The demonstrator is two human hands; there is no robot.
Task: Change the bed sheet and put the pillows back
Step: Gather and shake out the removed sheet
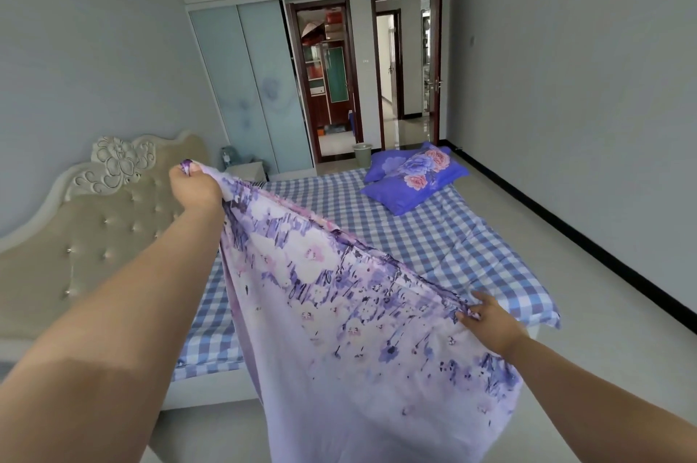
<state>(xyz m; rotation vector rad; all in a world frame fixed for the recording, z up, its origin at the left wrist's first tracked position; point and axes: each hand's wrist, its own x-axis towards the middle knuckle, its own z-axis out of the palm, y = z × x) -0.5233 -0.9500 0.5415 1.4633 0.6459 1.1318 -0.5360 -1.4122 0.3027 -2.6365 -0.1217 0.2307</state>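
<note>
While both hands hold the top hem of the floral sheet, it's stretched over the near side of the bed, the rest hanging toward the floor. Left hand clenched on one end, raised near the headboard; right hand pinching the other end, low near the foot corner. Risks: thin, limp cotton-like fabric may billow and land skewed; right-hand pinch looks shallow, could slip; pillows at the far foot corner may snag the spread. Checked sheet is flat, slightly wrinkled. Headboard is tufted and carved.
</note>
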